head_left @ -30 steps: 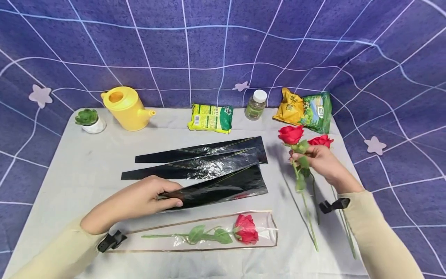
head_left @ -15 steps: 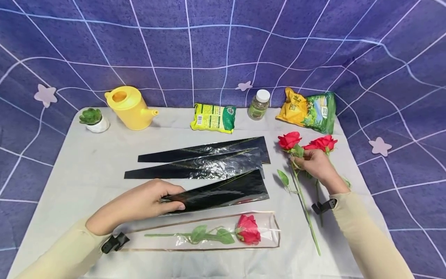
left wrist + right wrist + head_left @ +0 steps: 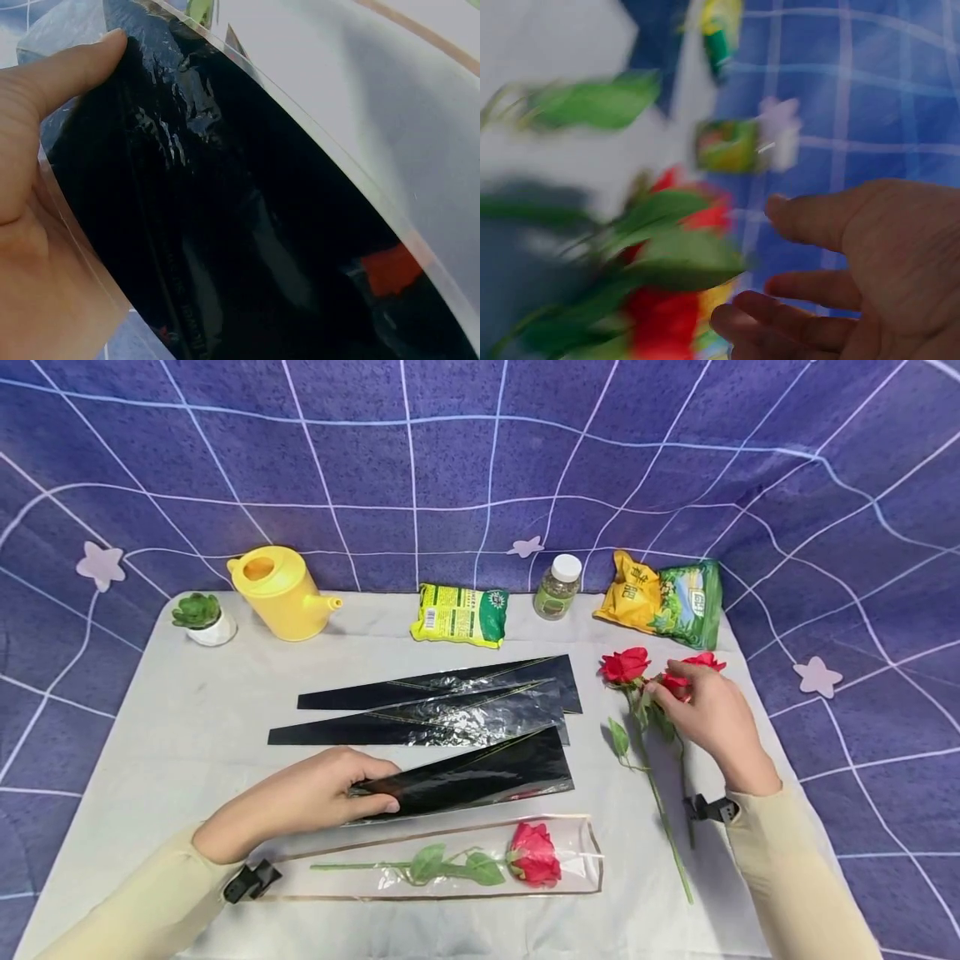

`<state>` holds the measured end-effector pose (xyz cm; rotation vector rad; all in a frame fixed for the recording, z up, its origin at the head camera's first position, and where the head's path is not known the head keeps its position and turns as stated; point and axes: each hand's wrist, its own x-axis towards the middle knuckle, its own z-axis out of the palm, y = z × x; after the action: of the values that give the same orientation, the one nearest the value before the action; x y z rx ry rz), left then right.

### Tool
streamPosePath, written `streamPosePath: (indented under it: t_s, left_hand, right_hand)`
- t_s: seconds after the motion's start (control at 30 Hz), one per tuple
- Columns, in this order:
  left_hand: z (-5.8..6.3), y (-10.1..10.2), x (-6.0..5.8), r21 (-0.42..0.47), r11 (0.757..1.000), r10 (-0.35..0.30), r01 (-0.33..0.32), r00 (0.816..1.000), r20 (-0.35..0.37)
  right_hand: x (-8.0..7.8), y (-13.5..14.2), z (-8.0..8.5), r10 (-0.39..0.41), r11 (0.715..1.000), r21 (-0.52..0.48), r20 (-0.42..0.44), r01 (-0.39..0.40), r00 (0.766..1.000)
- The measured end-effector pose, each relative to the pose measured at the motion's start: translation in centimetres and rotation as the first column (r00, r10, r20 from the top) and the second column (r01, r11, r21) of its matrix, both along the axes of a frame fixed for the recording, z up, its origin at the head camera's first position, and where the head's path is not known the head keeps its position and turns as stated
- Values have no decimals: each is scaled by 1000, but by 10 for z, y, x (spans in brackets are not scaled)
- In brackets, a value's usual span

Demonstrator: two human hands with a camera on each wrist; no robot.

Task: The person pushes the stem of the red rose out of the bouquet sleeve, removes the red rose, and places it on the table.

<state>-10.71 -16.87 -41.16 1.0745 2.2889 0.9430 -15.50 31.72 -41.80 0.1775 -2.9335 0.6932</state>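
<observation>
My left hand [image 3: 315, 789] pinches the narrow part of a black flower sleeve [image 3: 487, 772] between thumb and fingers; in the left wrist view the glossy sleeve [image 3: 247, 210] runs away from the thumb. My right hand [image 3: 716, 714] is over the red roses at the right of the table. In the blurred right wrist view the thumb and fingers of the right hand [image 3: 870, 277] are apart, with nothing between them. One rose [image 3: 624, 666] lies left of that hand; another rose [image 3: 675, 685] and a third red bloom [image 3: 705, 662] are partly hidden by it.
Two more black sleeves [image 3: 420, 714] lie behind the held one. In front lies a rose [image 3: 534, 854] inside a clear sleeve [image 3: 585, 852]. Along the back stand a succulent [image 3: 198, 614], a yellow watering can [image 3: 281, 593], a yellow-green packet [image 3: 457, 614], a jar [image 3: 557, 587] and two bags [image 3: 660, 602].
The right hand lowered a rose to the table, let it go and shifted right over the other blooms. The left hand keeps its grip on the black sleeve, almost unmoved.
</observation>
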Motion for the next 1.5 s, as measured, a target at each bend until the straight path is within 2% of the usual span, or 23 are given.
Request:
streamPosePath:
  t_s: [0.07,0.1,0.17,0.2,0.23,0.27,0.33,0.4,0.47,0.57,0.67,0.77,0.87,0.93,1.03,1.1,1.13,1.2,1.27,1.33,1.4,1.43,1.5]
  left_hand:
    - [-1,-1,-1,-8,1000,4,-4,1000,-13]
    - [-2,-1,-1,-11,1000,7,-7,1000,-19]
    - [-3,-1,-2,-21,1000,11,-12,999,-38]
    - [-4,-1,-2,-27,1000,14,-15,999,-43]
    - [-5,-2,-3,-34,999,16,-17,999,-45]
    - [-6,-2,-3,-41,999,17,-19,999,-47]
    - [-8,-3,-4,-59,998,25,-28,998,-53]
    - [-10,-8,-5,-80,995,54,-60,996,-78]
    - [-12,-17,-7,-105,986,111,-126,984,-143]
    - [-15,-40,-8,-118,958,227,-260,945,-236]
    - [-21,-65,-9,-111,926,315,-361,900,-302]
    - [-29,-79,-10,-124,907,344,-404,876,-337]
    - [-42,-83,-12,-147,891,346,-429,853,-390]
    - [-47,-80,-12,-140,882,351,-449,826,-441]
    - [-50,-66,-6,-90,874,370,-478,774,-514]
    - [-51,-50,5,-49,887,360,-460,753,-551]
    - [-52,-39,13,-39,899,343,-436,756,-557]
    - [-54,-18,31,-43,929,284,-369,781,-556]
    - [-58,2,51,-71,955,205,-288,814,-543]
    - [-62,18,70,-108,970,134,-219,847,-514]
    - [-66,28,84,-140,975,81,-171,866,-493]
    - [-68,32,89,-154,976,60,-153,872,-486]
    - [-73,36,95,-176,976,26,-127,874,-485]
  right_hand:
    - [8,-16,13,158,984,-75,-19,-159,987]
    - [13,-26,18,255,958,-135,-16,-255,967]
    - [22,-51,27,450,859,-284,25,-425,893]
    - [27,-65,30,522,805,-362,54,-470,851]
    - [32,-79,32,567,764,-421,75,-489,820]
    - [36,-91,34,588,739,-462,85,-491,804]
    - [41,-113,36,587,723,-509,97,-467,804]
    - [41,-126,33,549,732,-539,106,-417,829]
    - [37,-132,26,509,742,-569,133,-355,850]
    - [29,-132,7,449,747,-621,206,-238,870]
    - [19,-129,-21,398,746,-656,302,-114,866]
    - [11,-127,-47,365,767,-640,364,-55,857]
    - [6,-127,-56,377,806,-584,386,-93,842]
    - [3,-126,-59,387,841,-521,393,-144,834]
    - [5,-122,-56,394,888,-387,361,-248,846]
    - [12,-119,-50,405,902,-290,310,-321,860]
    - [17,-118,-45,422,901,-236,278,-365,863]
    - [29,-119,-34,490,871,-157,228,-465,841]
    - [45,-123,-24,575,817,-90,189,-569,796]
    - [61,-131,-18,656,750,-42,173,-660,735]
    - [77,-139,-19,709,694,8,165,-720,686]
    - [84,-142,-21,725,674,31,163,-738,670]
    - [96,-148,-28,734,652,92,170,-753,657]
